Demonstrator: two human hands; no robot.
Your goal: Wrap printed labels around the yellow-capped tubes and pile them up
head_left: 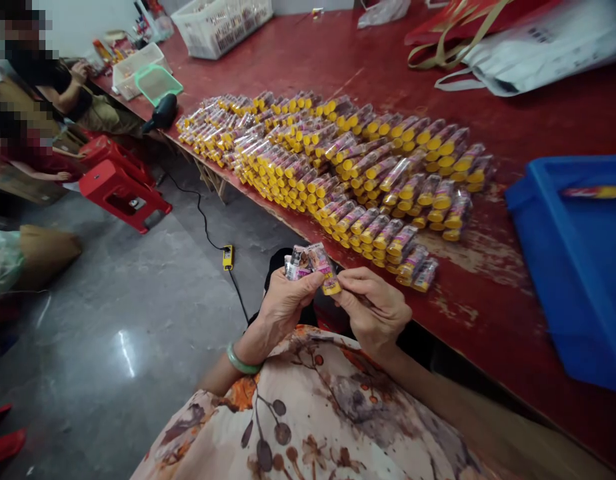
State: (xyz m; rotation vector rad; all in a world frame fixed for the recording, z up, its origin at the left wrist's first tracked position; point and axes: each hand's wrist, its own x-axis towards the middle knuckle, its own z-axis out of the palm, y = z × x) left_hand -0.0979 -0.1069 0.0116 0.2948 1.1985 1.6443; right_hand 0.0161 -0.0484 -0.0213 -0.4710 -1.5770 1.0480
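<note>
Held over my lap, a few small printed tubes (322,265) with yellow ends and clear wrapping sit in my left hand (288,297), its thumb pressed over the front one. My right hand (373,307) is closed in a pinch at the yellow end of that front tube; its fingertips touch the edge there. Just beyond my hands, long stacked rows of similar wrapped tubes (293,167) lie along the red table (373,80), yellow ends facing me. The nearest short stack (418,267) ends close to my right hand.
To the right stands a blue bin (553,267). White baskets (223,27), a green tray (158,83) and a dark heat-gun-like tool (163,112) are farther left. Bags (533,60) lie at the back. Red stools (123,193), a cable with a yellow socket (228,257) and co-workers (63,93) are left.
</note>
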